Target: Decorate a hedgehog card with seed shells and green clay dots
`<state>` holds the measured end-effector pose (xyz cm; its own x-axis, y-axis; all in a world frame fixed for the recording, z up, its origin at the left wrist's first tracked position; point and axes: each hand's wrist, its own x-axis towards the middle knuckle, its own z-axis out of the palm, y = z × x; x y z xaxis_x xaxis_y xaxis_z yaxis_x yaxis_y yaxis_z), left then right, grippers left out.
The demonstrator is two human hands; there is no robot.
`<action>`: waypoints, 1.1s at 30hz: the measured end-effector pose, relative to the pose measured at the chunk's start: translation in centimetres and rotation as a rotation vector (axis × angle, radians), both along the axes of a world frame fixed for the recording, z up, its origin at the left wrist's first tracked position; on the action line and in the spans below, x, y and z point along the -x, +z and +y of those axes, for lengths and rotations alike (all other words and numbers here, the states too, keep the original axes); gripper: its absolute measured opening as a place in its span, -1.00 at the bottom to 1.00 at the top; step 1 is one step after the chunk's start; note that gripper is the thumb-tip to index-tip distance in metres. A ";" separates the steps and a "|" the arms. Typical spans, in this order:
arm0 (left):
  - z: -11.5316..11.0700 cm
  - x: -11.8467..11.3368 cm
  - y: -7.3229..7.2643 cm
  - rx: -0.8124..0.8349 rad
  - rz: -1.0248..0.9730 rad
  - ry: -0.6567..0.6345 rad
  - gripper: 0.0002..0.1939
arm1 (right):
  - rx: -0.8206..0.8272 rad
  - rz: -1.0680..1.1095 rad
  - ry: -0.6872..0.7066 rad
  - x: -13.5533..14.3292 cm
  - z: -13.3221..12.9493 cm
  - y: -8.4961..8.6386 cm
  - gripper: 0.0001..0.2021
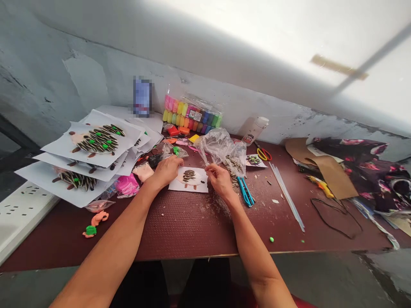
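A white card (pixel 172 185) lies on the table with a pale hedgehog shape, its back partly covered in striped sunflower seeds (pixel 189 176) and brown feet below. My left hand (pixel 168 170) rests at the card's upper left corner, fingers curled together; what they grip, if anything, is hidden. At the card's right edge my right hand (pixel 220 179) has thumb and fingers pinched, and whatever is between them is too small to make out. Right behind those fingers a clear plastic bag (pixel 216 143) stands beside a heap of sunflower seeds (pixel 233 164).
Finished hedgehog cards (pixel 123 156) are stacked at the left, by a white power strip (pixel 24 214). Coloured clay packs (pixel 192 113) lean on the wall. A blue cutter (pixel 245 192), scissors (pixel 263 154), glue sticks (pixel 287 196), a white bottle (pixel 256 129) and a glue gun (pixel 323 187) lie rightward.
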<state>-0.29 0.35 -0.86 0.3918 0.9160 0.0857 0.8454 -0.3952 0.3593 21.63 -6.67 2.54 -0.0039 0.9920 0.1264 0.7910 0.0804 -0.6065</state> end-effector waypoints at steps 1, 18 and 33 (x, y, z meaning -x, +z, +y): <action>0.0 0.0 0.0 0.002 0.000 0.003 -0.66 | -0.002 0.075 0.024 0.1 0.1 -0.2 -0.81; 0.1 0.2 -0.5 -0.009 -0.023 -0.004 -0.67 | -0.011 -0.165 0.001 1.0 0.1 -0.9 -0.81; 0.2 0.2 -0.5 -0.020 -0.025 -0.004 -0.67 | -0.001 -0.294 0.125 1.4 0.8 0.7 -0.78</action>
<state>-0.50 0.54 -1.36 0.3934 0.9123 0.1140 0.8345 -0.4064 0.3721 20.24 -5.92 3.20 -0.1619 0.9814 0.1033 0.9163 0.1884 -0.3534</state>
